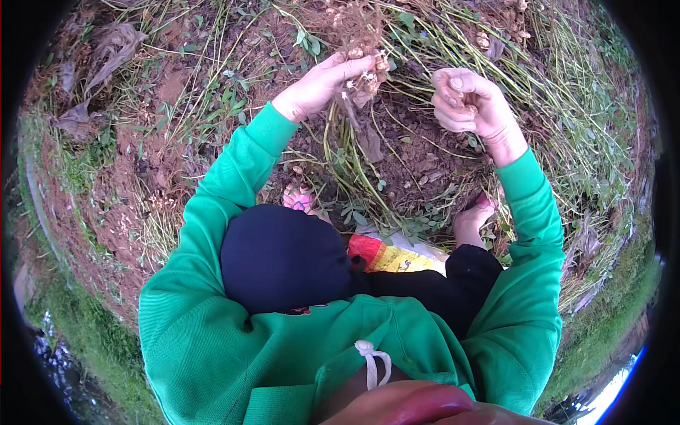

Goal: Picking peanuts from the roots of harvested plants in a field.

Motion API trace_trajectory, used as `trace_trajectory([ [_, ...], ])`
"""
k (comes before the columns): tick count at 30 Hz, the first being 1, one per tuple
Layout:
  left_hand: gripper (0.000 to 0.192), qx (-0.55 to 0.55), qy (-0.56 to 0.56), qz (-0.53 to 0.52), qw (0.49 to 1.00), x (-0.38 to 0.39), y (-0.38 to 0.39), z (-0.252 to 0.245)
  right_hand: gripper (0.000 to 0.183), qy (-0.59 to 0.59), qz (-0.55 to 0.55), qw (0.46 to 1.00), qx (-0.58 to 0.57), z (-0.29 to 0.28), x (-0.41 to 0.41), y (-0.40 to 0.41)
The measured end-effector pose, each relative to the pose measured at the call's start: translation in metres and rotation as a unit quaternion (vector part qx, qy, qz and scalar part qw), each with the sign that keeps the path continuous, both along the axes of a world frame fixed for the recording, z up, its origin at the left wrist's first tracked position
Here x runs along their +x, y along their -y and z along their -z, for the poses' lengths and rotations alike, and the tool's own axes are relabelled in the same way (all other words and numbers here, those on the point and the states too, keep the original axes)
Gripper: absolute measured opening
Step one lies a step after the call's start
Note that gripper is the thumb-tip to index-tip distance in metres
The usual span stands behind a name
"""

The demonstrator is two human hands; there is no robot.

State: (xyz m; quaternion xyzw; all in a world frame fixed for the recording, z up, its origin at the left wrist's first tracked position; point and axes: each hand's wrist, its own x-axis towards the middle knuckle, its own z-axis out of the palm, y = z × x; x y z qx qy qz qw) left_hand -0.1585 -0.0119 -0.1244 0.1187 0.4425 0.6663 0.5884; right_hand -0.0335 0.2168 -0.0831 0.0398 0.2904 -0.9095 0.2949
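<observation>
My left hand grips an uprooted peanut plant near its roots, where several soil-coated pods hang beside the fingertips. The plant's green stems and leaves trail down towards my feet. To the right, clear of the plant, my right hand is curled, with what look like picked peanut pods partly hidden between its fingers and palm.
Pulled peanut plants lie in a heap to the right, some with pods attached. A red, yellow and white printed sack is between my legs. Torn plastic film lies on reddish soil at left. Grassy edges border water at the bottom corners.
</observation>
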Motion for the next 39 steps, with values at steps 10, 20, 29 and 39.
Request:
trace_trajectory([
  [10,0.039,-0.032,-0.119,0.053,0.991,0.012,-0.024,0.006,0.035,-0.234,0.049,0.741,0.628,0.005,-0.004,0.035],
  [20,0.036,-0.055,-0.003,0.143,0.988,0.019,-0.021,0.006,0.027,-0.205,-0.023,0.861,0.465,0.006,0.015,0.026],
  [29,0.032,-0.079,-0.040,0.119,0.989,0.015,-0.028,0.033,0.025,-0.293,-0.029,0.576,0.763,0.010,0.010,0.038],
  [39,0.038,-0.070,-0.119,0.101,0.985,0.012,-0.020,0.026,0.016,-0.018,0.028,0.983,0.179,0.018,0.021,0.029],
])
